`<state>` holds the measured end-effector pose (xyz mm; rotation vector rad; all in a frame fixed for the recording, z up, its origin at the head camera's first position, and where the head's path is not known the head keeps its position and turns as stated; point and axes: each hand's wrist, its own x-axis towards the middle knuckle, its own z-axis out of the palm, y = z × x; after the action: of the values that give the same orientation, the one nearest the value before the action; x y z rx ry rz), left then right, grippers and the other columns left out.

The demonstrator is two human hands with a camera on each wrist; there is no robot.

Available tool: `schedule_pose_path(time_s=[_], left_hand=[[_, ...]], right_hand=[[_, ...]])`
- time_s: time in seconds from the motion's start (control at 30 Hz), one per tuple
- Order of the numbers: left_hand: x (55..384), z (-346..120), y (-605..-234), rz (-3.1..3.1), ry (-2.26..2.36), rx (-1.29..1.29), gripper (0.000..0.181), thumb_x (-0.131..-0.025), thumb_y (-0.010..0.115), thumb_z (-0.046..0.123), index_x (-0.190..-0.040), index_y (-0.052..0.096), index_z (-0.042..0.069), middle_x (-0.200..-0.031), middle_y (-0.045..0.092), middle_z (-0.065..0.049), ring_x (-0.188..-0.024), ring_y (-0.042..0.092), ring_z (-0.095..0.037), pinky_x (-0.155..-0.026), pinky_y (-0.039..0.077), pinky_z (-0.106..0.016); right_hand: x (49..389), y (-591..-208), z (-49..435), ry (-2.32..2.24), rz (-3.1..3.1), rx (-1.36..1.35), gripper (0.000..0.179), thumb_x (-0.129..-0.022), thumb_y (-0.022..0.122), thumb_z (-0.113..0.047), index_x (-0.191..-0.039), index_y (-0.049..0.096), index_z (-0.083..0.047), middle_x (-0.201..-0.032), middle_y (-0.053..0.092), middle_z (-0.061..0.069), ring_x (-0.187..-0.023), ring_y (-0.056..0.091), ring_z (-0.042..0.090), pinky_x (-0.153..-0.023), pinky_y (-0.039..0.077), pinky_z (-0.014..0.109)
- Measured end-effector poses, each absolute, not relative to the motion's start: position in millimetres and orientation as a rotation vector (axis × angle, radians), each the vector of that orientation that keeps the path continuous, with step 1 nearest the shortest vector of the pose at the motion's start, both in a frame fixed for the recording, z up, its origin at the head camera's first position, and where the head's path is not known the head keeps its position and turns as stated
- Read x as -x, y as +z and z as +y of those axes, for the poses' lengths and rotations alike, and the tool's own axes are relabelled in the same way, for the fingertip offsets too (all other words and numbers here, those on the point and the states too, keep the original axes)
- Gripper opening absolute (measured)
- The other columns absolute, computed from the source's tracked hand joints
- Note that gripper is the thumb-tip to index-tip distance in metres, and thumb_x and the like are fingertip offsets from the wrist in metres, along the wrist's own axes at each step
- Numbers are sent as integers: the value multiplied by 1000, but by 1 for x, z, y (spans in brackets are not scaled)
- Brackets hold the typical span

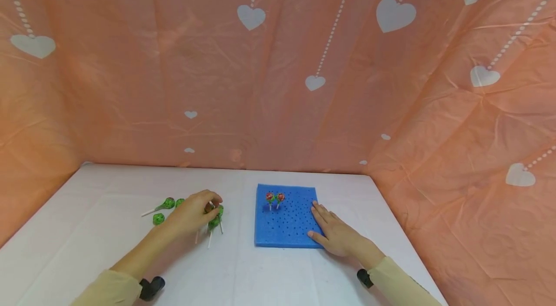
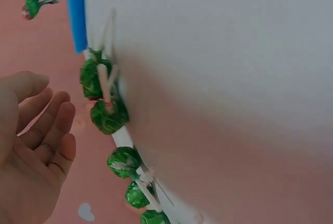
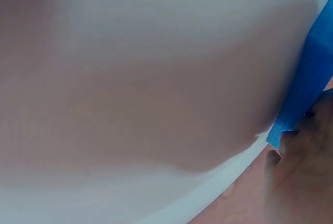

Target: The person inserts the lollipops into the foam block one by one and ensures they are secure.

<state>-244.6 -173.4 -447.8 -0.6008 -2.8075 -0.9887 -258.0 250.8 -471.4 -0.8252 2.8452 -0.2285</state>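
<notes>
My left hand [image 1: 193, 209] hovers over a cluster of green-wrapped lollipops [image 1: 214, 223], thumb and fingers loosely curved. In the left wrist view a gap separates the fingers [image 2: 62, 125] from the nearest lollipops [image 2: 109, 115], and nothing is between them. Flat on the right edge of a blue foam block [image 1: 286, 236] rests my right hand [image 1: 339, 236], fingers spread. Many small holes dot the block. Two lollipops with red and green wrappers [image 1: 280, 197] stand upright in its upper left part.
More green lollipops [image 1: 168, 203] lie loose left of my left hand, one of them a round green head [image 1: 158, 219] nearer the front. A white cloth [image 1: 243, 277] covers the table. Orange curtains [image 1: 278, 118] with white hearts hang behind and at the sides.
</notes>
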Motion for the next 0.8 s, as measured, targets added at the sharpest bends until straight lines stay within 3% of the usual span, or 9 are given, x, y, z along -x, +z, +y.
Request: schedule_pose_path(time_s=[0.33, 0.57, 0.8], left_hand=[[239, -175, -450, -2930, -795, 668, 18, -94, 76, 9, -110, 72, 4, -100, 67, 1, -84, 58, -8, -73, 55, -28], [238, -175, -451, -2943, -779, 706, 7, -93, 77, 9, -97, 71, 9, -94, 63, 4, -80, 55, -8, -69, 53, -25], [239, -175, -451, -2954, -719, 714, 9, -92, 79, 11, -98, 71, 11, -95, 64, 5, -82, 56, -8, -72, 54, -29]], right_hand=[[258, -473, 252, -239, 2836, 807, 81, -109, 41, -55, -163, 21, 1, -173, 12, 17, -158, 17, 37, -126, 21, 56], [256, -471, 251, -237, 2845, 828, 81, -109, 41, -54, -163, 22, 3, -172, 14, 18, -158, 18, 38, -125, 22, 56], [257, -471, 251, -221, 2856, 831, 80, -109, 41, -55, -163, 22, 2, -173, 13, 18, -157, 19, 38, -125, 22, 56]])
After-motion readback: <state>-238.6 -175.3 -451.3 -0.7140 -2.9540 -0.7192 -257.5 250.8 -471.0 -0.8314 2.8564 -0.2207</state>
